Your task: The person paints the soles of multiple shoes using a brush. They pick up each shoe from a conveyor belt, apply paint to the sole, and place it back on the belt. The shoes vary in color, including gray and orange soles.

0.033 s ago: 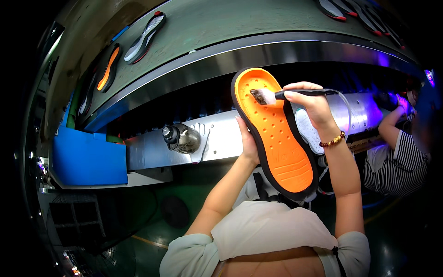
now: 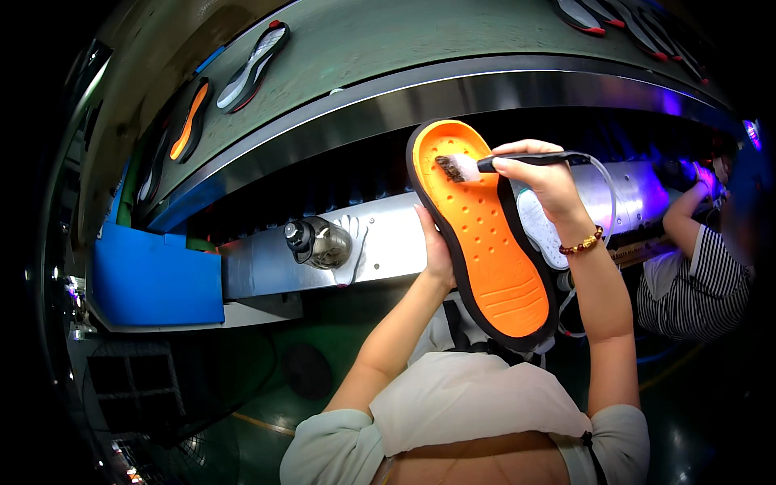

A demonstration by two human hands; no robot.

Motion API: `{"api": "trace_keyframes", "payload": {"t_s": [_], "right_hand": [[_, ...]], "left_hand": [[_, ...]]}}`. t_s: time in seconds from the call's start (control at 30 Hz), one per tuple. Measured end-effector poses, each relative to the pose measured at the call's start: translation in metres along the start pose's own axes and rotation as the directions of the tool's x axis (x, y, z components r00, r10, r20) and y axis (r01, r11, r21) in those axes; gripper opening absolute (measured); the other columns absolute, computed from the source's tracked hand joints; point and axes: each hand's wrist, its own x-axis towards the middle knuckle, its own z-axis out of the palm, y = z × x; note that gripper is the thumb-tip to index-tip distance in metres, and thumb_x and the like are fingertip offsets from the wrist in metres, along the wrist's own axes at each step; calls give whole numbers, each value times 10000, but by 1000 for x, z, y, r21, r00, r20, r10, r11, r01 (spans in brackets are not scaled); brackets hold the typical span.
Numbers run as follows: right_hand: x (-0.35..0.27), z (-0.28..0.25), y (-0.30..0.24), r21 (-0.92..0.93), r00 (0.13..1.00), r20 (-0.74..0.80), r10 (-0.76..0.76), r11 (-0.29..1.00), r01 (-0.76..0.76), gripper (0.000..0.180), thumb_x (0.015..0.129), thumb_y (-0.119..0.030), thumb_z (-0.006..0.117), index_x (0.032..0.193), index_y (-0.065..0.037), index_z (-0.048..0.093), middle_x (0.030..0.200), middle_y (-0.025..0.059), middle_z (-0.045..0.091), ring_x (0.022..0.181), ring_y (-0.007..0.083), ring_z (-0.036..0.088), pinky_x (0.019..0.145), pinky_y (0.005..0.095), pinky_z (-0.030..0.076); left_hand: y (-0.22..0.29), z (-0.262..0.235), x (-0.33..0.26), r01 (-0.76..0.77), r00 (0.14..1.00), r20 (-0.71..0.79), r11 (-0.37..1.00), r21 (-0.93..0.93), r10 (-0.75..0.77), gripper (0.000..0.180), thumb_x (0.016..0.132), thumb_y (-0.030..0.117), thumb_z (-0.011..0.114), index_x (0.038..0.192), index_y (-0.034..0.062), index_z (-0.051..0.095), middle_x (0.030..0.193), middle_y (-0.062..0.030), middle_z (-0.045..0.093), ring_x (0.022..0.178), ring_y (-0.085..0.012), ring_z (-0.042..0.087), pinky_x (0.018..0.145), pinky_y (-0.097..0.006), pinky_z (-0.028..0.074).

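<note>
A shoe sole with an orange inside and a black rim is tilted up in front of me. My left hand is closed on its left edge, most fingers hidden beneath it. My right hand, with a beaded bracelet at the wrist, pinches the black handle of a brush. Dark-tipped pale bristles press on the orange surface near the sole's far end. A clear tube runs from the handle's back end. Behind my right hand, a white sole rests on the metal ledge, partly hidden.
Beyond the metal ledge runs a green conveyor belt, carrying a grey sole, an orange sole and several more at upper right. A dark bottle stands left, by a pale sole. A co-worker sits at right.
My right hand and the brush have shifted very slightly left across the sole. The left hand's grip looks the same.
</note>
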Motion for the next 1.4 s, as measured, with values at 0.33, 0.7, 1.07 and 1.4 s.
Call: {"api": "trace_keyframes", "payload": {"t_s": [0.33,0.7,1.07,1.4], "right_hand": [[-98,20,13,-523,917,373,-139,785,332,129,606,-44,627,735,-47,631,684,116,601,641,228,593,591,274,468],[-37,20,-26,-368,924,219,-314,850,376,102,661,-38,641,759,-7,640,720,83,628,652,97,578,557,207,438],[-60,15,-36,-145,891,412,-192,951,272,114,673,-17,651,782,-4,619,789,97,630,736,147,602,665,237,463],[-65,2,-41,-42,851,489,-191,969,242,156,663,49,641,813,15,615,824,114,629,787,176,608,733,283,471]], "left_hand": [[49,-24,3,-139,990,-4,989,42,139,744,769,668,283,1210,78,389,1158,-76,491,1017,-209,504,884,-341,406],[13,23,-5,59,978,207,974,-220,-13,774,765,686,242,1292,119,269,1266,-97,380,1111,-234,432,939,-368,357],[39,25,4,-203,979,1,974,103,204,726,797,645,248,1274,100,299,1259,-74,393,1107,-209,429,935,-329,351],[64,26,27,-442,896,34,879,176,444,678,825,605,241,1272,100,312,1270,-65,393,1123,-223,423,952,-346,337]]}}
